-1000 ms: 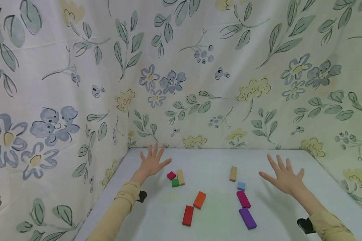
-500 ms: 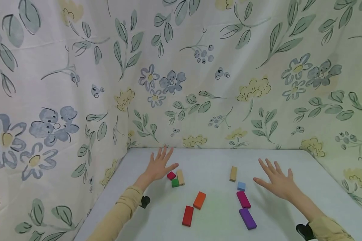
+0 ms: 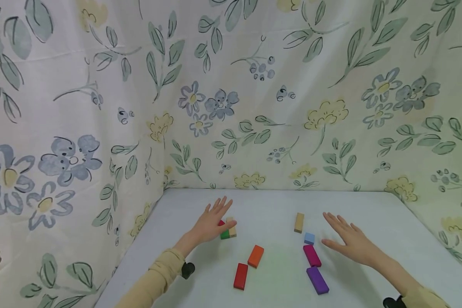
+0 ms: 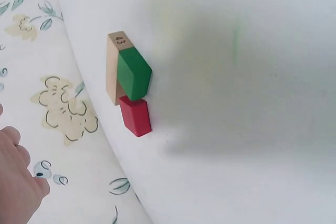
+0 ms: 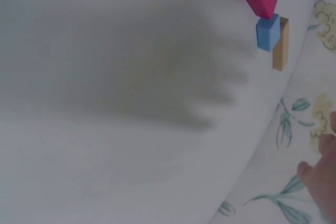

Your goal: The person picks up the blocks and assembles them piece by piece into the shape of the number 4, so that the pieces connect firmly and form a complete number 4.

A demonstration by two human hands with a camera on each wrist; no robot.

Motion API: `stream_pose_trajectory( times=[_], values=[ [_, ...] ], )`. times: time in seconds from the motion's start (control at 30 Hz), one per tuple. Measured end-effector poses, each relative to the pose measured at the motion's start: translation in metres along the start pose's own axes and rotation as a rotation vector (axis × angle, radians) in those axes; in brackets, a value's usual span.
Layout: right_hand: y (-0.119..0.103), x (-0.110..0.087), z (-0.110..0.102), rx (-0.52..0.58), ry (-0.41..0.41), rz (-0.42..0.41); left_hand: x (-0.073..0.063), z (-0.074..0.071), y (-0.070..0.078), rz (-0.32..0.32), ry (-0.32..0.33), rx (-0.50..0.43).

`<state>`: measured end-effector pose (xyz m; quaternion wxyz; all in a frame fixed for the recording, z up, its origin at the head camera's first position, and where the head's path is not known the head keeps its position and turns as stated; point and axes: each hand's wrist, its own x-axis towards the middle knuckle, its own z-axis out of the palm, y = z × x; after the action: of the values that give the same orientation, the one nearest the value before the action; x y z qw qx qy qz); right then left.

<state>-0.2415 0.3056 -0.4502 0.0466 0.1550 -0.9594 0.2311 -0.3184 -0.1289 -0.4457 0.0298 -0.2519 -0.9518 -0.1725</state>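
Note:
My left hand (image 3: 209,223) hovers above the table with straight fingers, overlapping a small cluster of blocks in the head view. That cluster is a green block (image 4: 134,73), a natural wood block (image 4: 112,72) marked 43 and a small red block (image 4: 136,116), side by side. On the other side my right hand (image 3: 350,241) is held over the table, fingers extended and holding nothing. Left of it lie a light blue cube (image 3: 309,238), a magenta block (image 3: 312,255), a purple block (image 3: 317,280) and another natural wood block (image 3: 299,223).
Between the two groups an orange block (image 3: 256,256) and a red block (image 3: 240,276) lie on the white table (image 3: 277,265). A floral curtain (image 3: 269,141) hangs at the table's back edge and down both sides.
My left hand has moved right and nearer, coming over the green, wood and small red blocks. My right hand has shifted left and nearer. The blocks stay where they were.

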Motion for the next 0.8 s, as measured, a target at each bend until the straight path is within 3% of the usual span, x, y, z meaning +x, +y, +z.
stream_pose_trajectory(
  times=[0.33,0.67,0.8],
  values=[
    [-0.002,-0.007,0.005,0.032,-0.052,-0.016,-0.009,0.01,0.014,0.031,-0.05,-0.058],
    [-0.002,-0.013,0.012,0.032,-0.124,-0.238,-0.024,0.018,0.025,0.059,-0.203,-0.266],
    [-0.004,-0.011,0.013,0.082,-0.204,-0.256,-0.026,0.022,0.026,0.074,-0.268,-0.305]
  ],
)
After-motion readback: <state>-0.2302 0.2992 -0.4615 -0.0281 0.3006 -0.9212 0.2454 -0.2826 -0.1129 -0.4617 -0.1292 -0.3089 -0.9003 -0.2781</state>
